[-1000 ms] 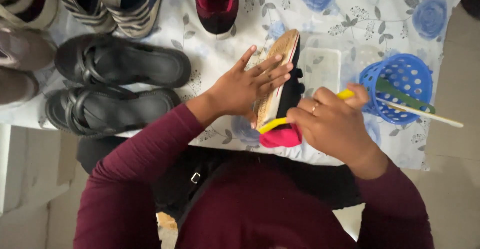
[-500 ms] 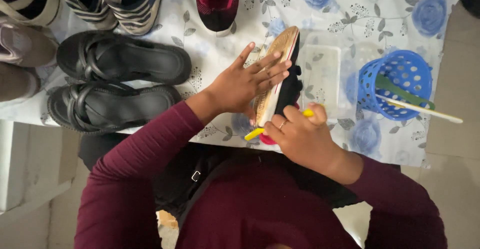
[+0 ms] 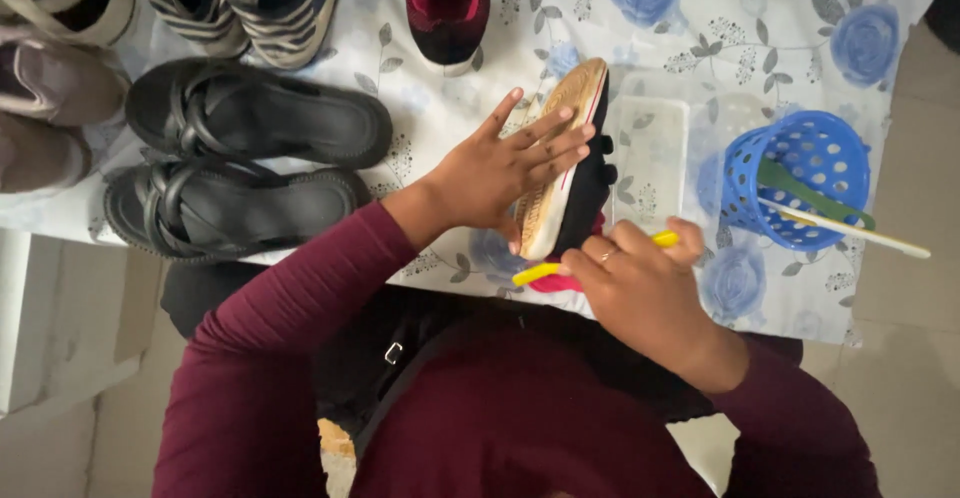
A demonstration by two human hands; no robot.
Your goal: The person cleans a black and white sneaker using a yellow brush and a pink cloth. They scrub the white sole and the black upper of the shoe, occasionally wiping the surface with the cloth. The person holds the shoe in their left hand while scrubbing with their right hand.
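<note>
The shoe stands on its edge near the middle of the worktop, its tan ribbed sole facing toward nine o'clock and its black upper facing three. Its long axis runs from about one o'clock, where the far end points, down to seven o'clock, where the near end meets the person's body side of the cloth. The left hand lies flat against the sole from the nine o'clock side, fingers spread and stretched toward two o'clock, the palm pressing the shoe rather than closing round it. The right hand sits just at five o'clock from the shoe's near end, curled tight round a yellow brush handle; the handle crosses under the shoe, its free tip poking out toward eight o'clock and a short bit showing again past the knuckles at two o'clock. A pink patch, probably the brush head or a cloth, shows beneath the shoe, touching it as far as I can tell. So the right hand is the nearer one to the shoe's lower end, and the left steadies its side

Out at three o'clock stands a blue basket tipped over, with a green stick and a pale stick inside. At nine o'clock lie two black sandals, and more shoes line the far edge
</note>
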